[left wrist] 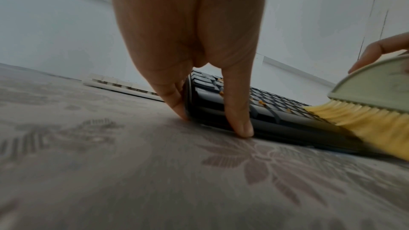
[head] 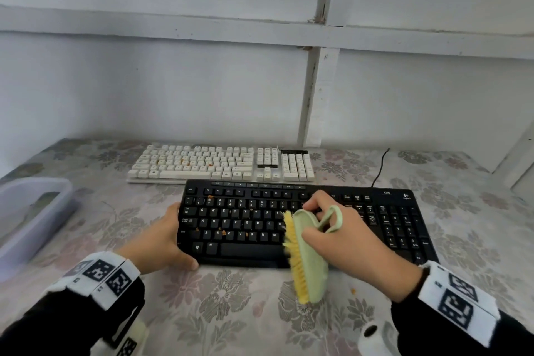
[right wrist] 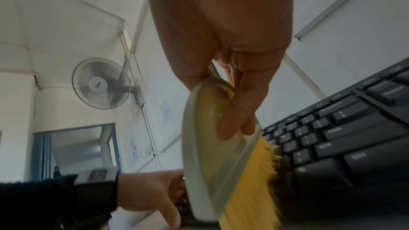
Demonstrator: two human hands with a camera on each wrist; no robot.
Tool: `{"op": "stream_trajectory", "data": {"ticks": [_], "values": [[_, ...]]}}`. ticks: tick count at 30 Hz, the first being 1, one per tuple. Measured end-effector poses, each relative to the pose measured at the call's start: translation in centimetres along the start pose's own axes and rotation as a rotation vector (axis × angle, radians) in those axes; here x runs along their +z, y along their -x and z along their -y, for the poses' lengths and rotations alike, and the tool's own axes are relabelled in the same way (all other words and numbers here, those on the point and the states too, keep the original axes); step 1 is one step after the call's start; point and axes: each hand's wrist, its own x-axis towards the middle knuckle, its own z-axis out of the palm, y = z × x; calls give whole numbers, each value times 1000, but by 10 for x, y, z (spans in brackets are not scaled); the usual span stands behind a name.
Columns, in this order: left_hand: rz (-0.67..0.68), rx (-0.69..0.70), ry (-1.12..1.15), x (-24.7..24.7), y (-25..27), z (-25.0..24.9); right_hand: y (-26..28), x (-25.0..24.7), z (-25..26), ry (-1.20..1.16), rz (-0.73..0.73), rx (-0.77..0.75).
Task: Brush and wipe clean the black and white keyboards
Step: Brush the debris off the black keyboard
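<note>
The black keyboard [head: 248,220] lies on the flowered tablecloth, with orange crumbs scattered among its keys. My left hand [head: 164,237] grips its left end, thumb on the front edge [left wrist: 239,125] and fingers along the side. My right hand [head: 341,237] holds a pale green brush [head: 310,254] with yellow bristles [head: 293,251]. Those bristles touch the keys near the middle of the black keyboard [right wrist: 345,139]. Behind it lies the white keyboard [head: 222,163], also carrying orange crumbs.
A clear plastic tub [head: 29,211] sits at the table's left edge. The black keyboard's cable [head: 380,167] runs toward the wall at the back right. One crumb [head: 353,290] lies on the cloth by the brush. A wall fan [right wrist: 101,83] shows in the right wrist view.
</note>
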Motion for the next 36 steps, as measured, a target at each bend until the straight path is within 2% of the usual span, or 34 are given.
{"op": "stream_trajectory", "data": {"ticks": [2, 6, 10, 16, 21, 23, 27, 29, 36], "values": [[0, -2, 0, 0, 1, -1, -1, -7, 7, 13, -10, 4], [-2, 1, 4, 0, 2, -5, -20, -20, 22, -32, -153, -45], [-2, -6, -5, -1, 4, -7, -41, -13, 22, -105, -249, -67], [-4, 4, -25, -1, 5, -10, -31, 9, 8, -101, -168, -63], [1, 16, -26, -2, 5, -9, -9, 12, 5, -53, -4, -14], [0, 15, -21, -1, 6, -9, -11, 6, 11, -58, -34, -19], [0, 28, -23, -1, 6, -9, -32, -4, 22, -120, -209, -59], [-1, 35, -27, -1, 7, -9, -37, -2, 23, -134, -223, -57], [1, 45, -12, -1, 4, -6, -15, 13, 9, -9, 10, -20]]}}
